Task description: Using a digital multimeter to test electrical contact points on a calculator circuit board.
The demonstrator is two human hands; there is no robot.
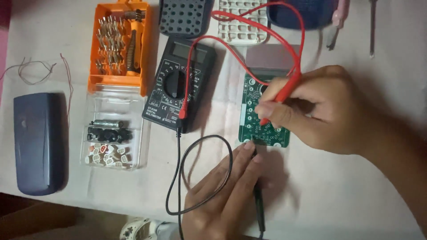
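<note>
The green circuit board (263,113) is being probed – the red probe (284,91) is gripped by the right hand (311,111), the black probe (257,178) is pinched by the left hand (222,195) at the board's near edge. Steady tips are probably needed next; the meter (178,84) lies beyond the left hand.

An orange screwdriver-bit case (119,44), a clear parts box (113,133) and a dark blue cover (38,143) lie aside.
</note>
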